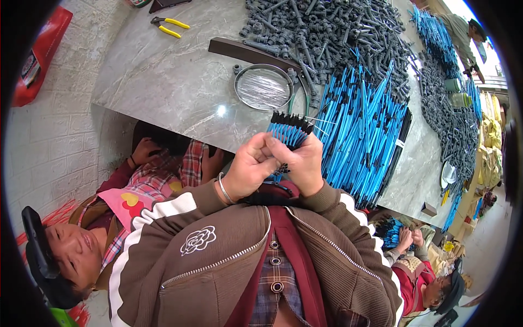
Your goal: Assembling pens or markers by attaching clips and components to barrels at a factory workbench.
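Note:
Held together at the table's front edge, my left hand and my right hand are closed around a bundle of thin blue sticks with black tips. The tips fan out above my fingers, while dark lower ends show beneath them. My thumbs and fingertips meet over the middle of the bundle and hide part of it. A few thin metal pins stick out to the right beside the tips. Just beyond my hands stands a round metal dish holding many loose silvery pins.
A wide pile of blue sticks lies to my right. Dark grey plastic fittings are heaped behind it. A dark bar, green-handled pliers and yellow-handled cutters lie on the grey table. People sit at both sides.

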The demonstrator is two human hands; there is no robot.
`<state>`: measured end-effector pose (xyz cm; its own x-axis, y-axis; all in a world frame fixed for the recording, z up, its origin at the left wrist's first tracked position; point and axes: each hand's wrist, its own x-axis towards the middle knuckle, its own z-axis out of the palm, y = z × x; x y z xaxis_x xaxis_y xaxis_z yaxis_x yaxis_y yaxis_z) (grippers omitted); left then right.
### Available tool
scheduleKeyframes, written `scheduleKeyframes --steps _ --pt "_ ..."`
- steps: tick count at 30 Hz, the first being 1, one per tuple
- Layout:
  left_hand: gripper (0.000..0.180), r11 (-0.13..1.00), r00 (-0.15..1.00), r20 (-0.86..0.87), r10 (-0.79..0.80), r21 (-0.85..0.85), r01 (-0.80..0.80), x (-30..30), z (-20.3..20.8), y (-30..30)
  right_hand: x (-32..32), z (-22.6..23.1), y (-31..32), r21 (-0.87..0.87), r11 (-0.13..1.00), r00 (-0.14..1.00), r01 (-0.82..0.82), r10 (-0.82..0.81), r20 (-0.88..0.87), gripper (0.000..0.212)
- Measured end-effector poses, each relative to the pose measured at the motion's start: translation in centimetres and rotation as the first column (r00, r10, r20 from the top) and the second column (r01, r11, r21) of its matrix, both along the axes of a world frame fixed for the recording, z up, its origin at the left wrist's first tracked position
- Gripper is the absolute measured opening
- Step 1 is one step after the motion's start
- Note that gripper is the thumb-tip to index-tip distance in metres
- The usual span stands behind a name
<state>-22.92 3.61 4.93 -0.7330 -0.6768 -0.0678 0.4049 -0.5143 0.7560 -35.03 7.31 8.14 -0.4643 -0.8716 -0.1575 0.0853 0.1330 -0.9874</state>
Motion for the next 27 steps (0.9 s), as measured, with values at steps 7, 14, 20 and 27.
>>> scheduleKeyframes --steps 7,14,20,27 --pt "0.020 0.812 0.787 0.582 0.205 -0.550 0.195 2.2 3.5 -1.5 -0.3 -0.6 0.1 0.020 1.000 0.998 -0.001 0.003 -0.066 0.016" --pt "0.036 0.895 0.874 0.413 0.258 -0.444 -0.054 1.3 4.7 -7.5 -0.2 -1.5 -0.7 -0.031 0.999 0.997 -0.038 0.036 -0.061 0.019" --pt "0.012 0.559 0.931 0.113 0.348 -0.822 -0.109 -0.4 3.8 -8.9 -0.1 -1.6 -1.1 -0.035 0.996 0.993 -0.084 0.081 -0.086 0.013" --pt "0.005 0.555 0.856 0.158 0.492 -0.814 -0.169 -0.8 4.5 -7.0 -0.3 -1.0 -1.2 -0.095 0.994 0.979 -0.058 0.037 -0.202 0.019"
